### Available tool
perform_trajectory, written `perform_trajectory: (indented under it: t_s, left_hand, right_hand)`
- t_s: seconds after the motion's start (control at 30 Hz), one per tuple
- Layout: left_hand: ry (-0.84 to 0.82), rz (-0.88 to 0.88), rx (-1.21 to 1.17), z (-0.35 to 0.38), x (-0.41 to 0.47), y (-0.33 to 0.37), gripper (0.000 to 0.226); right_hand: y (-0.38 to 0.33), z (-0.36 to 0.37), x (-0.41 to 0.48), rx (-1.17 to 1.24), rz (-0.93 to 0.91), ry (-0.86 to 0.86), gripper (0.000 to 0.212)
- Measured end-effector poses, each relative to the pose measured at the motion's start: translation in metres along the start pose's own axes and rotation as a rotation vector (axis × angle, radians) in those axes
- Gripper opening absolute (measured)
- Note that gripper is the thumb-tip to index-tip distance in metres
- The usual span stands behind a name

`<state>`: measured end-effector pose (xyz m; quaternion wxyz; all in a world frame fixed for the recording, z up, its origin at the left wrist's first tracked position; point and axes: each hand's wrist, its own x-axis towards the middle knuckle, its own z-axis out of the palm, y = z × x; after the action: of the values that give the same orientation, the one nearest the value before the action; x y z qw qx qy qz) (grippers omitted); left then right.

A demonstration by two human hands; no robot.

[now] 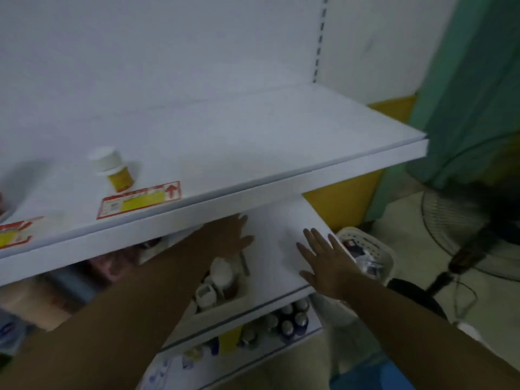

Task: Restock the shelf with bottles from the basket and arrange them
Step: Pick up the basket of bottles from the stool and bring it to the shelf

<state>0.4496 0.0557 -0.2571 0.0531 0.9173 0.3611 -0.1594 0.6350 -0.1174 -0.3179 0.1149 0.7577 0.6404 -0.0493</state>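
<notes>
A small bottle (115, 170) with a white cap and yellow label stands alone on the white upper shelf (253, 142), behind a red and yellow price tag (138, 199). My left hand (230, 237) reaches under that shelf's front edge, fingers spread, holding nothing. My right hand (326, 260) hovers open over the right end of the lower shelf (275, 229). Just beyond its fingertips a white perforated basket (368, 249) sits on the floor, with dark items inside. A white-capped bottle (222, 273) stands in a box on the lower shelf.
Rows of small bottles (287, 319) fill the shelf below. A standing fan (472, 237) and its cable are on the floor at right, beside a green curtain (472, 94). A second price tag (14, 235) is at the far left edge.
</notes>
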Motion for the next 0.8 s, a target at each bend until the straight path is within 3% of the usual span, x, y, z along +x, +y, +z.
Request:
perform_trajectory:
  t_s: [0.07, 0.17, 0.27, 0.4, 0.67, 0.8]
  left_hand:
    - [0.000, 0.137, 0.052, -0.019, 0.011, 0.060, 0.074]
    - [0.003, 0.370, 0.155, -0.033, 0.033, 0.143, 0.075]
    - [0.034, 0.576, 0.150, -0.039, 0.040, 0.225, 0.071]
    - [0.060, 0.753, 0.135, -0.034, 0.046, 0.314, 0.067]
    - [-0.078, 0.980, 0.154, 0.024, 0.079, 0.454, 0.062]
    - [-0.338, 0.798, -0.173, 0.077, 0.099, 0.496, 0.054]
  right_hand:
    - [0.030, -0.003, -0.029, 0.005, 0.002, 0.016, 0.078]
    - [0.068, 0.003, -0.074, 0.115, 0.089, 0.009, 0.095]
    - [0.109, 0.019, -0.119, 0.141, 0.228, 0.036, 0.075]
    - [0.153, 0.039, -0.187, 0.196, 0.425, 0.002, 0.070]
    - [0.216, 0.106, -0.295, 0.404, 0.769, -0.050, 0.064]
    - [0.248, 0.174, -0.333, 0.673, 1.084, -0.027, 0.061]
